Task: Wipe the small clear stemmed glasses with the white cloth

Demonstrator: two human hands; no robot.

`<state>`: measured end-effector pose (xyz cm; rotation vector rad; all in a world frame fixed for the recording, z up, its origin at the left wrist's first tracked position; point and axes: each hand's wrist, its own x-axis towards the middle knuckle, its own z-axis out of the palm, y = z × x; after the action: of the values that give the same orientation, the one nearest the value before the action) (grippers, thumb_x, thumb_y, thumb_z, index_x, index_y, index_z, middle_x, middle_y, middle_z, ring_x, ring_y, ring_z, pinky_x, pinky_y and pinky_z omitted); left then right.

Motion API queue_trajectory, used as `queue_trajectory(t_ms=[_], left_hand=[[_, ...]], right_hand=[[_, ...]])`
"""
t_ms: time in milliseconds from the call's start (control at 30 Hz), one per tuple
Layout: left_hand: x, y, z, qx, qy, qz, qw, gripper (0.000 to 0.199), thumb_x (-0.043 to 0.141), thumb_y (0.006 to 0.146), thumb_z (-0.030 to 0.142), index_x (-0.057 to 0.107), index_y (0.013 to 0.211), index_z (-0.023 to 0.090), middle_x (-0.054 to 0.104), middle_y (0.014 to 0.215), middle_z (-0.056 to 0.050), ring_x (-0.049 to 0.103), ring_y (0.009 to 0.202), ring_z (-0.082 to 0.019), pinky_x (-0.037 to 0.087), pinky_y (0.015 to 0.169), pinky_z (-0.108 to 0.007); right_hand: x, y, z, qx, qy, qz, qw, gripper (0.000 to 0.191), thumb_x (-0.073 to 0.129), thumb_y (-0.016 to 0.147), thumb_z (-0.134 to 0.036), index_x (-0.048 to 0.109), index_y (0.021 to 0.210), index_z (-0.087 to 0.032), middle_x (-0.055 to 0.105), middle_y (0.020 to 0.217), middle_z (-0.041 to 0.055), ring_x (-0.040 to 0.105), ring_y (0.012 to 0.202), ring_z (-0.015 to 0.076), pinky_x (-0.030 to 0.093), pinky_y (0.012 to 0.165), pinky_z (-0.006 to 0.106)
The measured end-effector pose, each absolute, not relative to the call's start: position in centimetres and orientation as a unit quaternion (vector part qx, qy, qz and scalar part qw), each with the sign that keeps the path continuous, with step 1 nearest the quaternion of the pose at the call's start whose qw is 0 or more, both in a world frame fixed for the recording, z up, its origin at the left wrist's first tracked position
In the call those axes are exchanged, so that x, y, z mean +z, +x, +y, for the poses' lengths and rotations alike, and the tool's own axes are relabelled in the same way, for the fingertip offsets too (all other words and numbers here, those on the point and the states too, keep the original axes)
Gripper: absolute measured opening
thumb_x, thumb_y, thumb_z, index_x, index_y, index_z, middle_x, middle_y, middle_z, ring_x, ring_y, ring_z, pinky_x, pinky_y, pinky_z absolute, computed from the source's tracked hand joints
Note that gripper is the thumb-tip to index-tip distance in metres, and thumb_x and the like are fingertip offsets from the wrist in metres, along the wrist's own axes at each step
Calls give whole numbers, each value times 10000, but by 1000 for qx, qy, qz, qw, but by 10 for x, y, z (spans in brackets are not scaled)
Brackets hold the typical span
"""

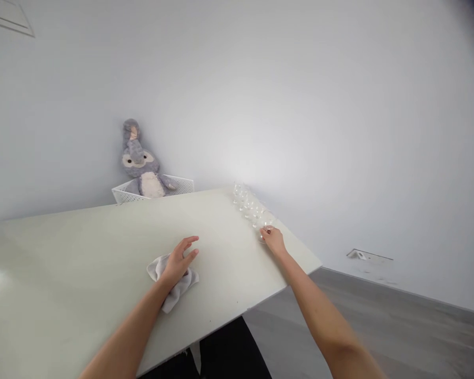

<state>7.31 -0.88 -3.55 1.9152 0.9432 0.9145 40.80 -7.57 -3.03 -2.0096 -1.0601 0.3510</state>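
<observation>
My right hand is at the right side of the table, its thumb and fingers pinched on a small clear glass. The fingers hide part of that glass. Beyond it, several more clear glasses stand close together in a line toward the wall; they look stemmed, though they are small and faint. My left hand is over a crumpled light grey cloth, fingers and thumb apart. Whether the palm touches the cloth is hidden.
The pale table has its right edge near the glasses. At the back, a grey plush toy sits in a white perforated basket against the wall. A black chair or clothing is below the front edge, with grey floor at right.
</observation>
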Motion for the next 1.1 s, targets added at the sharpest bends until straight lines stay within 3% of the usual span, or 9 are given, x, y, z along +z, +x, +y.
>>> queue_trajectory(t_ms=[100, 233, 367, 467, 600, 767, 900, 1033, 1100], left_hand=[[-17, 70, -10, 416, 756, 374, 340, 342, 446, 789, 373, 511, 1085, 215, 531, 1149, -48, 479, 1087, -191, 366, 945, -382], [27, 45, -15, 471, 726, 431, 254, 258, 429, 787, 351, 565, 937, 190, 585, 970, -45, 549, 892, -154, 447, 799, -305], [52, 8, -45, 341, 757, 520, 201, 214, 447, 769, 383, 569, 802, 211, 599, 820, -12, 545, 716, -140, 431, 644, -267], [41, -3, -78, 214, 792, 543, 178, 258, 465, 748, 460, 567, 801, 229, 594, 797, -6, 534, 674, -149, 386, 570, -263], [6, 13, -115, 161, 810, 551, 121, 321, 574, 672, 461, 566, 900, 236, 575, 907, -37, 525, 844, -203, 382, 685, -300], [-19, 20, -122, 226, 786, 566, 106, 170, 499, 746, 246, 576, 897, 232, 575, 947, -48, 498, 904, -200, 358, 773, -321], [-4, -4, -106, 334, 687, 599, 241, 208, 409, 790, 299, 582, 849, 201, 574, 725, -8, 503, 666, -139, 371, 612, -254], [31, -15, -94, 459, 616, 541, 342, 266, 436, 770, 391, 566, 840, 169, 473, 595, 22, 436, 552, -101, 338, 509, -209], [45, -10, -91, 475, 600, 510, 393, 305, 426, 774, 427, 544, 900, 175, 450, 586, 32, 415, 508, -86, 323, 463, -195]], right_hand=[[-29, 409, -94, 147, -804, -417, 397, 361, 441, 706, -386, 581, 932, -142, 608, 563, 11, 502, 437, 132, 362, 510, 246], [-29, 393, -128, 132, -793, -444, 395, 296, 429, 728, -392, 585, 835, -165, 598, 571, 15, 508, 488, 142, 355, 506, 246], [-22, 342, -144, 203, -716, -533, 402, 264, 417, 757, -376, 587, 752, -174, 571, 569, 7, 499, 504, 136, 368, 508, 244], [-16, 289, -137, 248, -655, -615, 361, 288, 387, 797, -361, 606, 867, -189, 583, 599, 1, 517, 537, 136, 398, 544, 247], [-16, 226, -103, 150, -594, -748, 254, 392, 379, 815, -216, 491, 1183, -287, 609, 911, 29, 548, 791, 158, 420, 681, 265], [-13, 199, -53, 88, -491, -849, 174, 248, 496, 760, -159, 649, 926, -261, 445, 1254, 43, 408, 1102, 215, 351, 886, 339], [16, 223, -46, 162, -461, -839, 241, 125, 537, 756, -243, 641, 811, -203, 552, 1127, 52, 470, 1024, 199, 365, 861, 329], [55, 251, -73, 319, -486, -766, 274, 234, 519, 755, -396, 599, 821, -185, 602, 739, 5, 526, 646, 137, 411, 597, 248], [68, 260, -87, 383, -502, -718, 291, 315, 500, 750, -466, 585, 840, -176, 585, 703, 2, 509, 580, 126, 388, 521, 229]])
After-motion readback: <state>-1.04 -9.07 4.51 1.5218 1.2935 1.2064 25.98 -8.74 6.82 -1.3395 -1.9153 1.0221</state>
